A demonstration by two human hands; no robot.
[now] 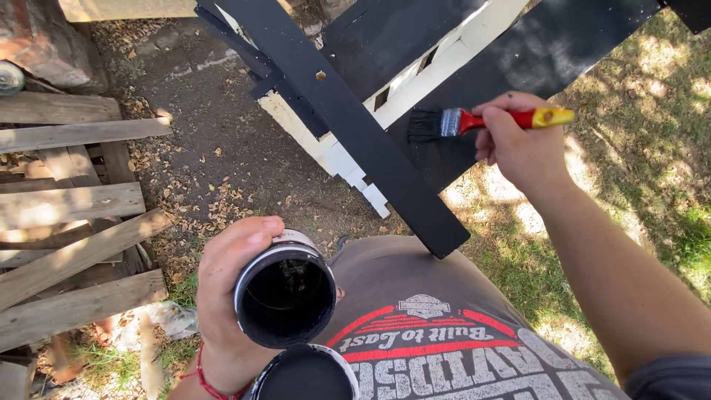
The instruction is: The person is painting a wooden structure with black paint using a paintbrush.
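**Brush at the black boards, can held low**

In the head view, we look down on our own two hands above dirt and grass. Our right hand (518, 144) is wrapped tight around the red and yellow handle of a brush (481, 121), thumb and fingers closed over it near the ferrule. The brush lies level, its handle end sticking out to the right of our fist and its black bristles pointing left, touching the black-painted boards (348, 111) of a wooden piece that slants across the top of the view. Cream, unpainted wood (437, 67) shows between the dark boards.

Our left hand (226, 296) sits low and to the left, well apart from the brush. It grips a can (285, 292) from the left side, fingers curled around the wall and the thumb over the rim. The can tilts its open mouth towards us, and the inside looks black. Just below it, touching or nearly so, a round black lid (305, 374) shows at the bottom edge. A red cord (204, 378) circles our left wrist.

To the far left lie weathered planks (74, 244) on the ground.
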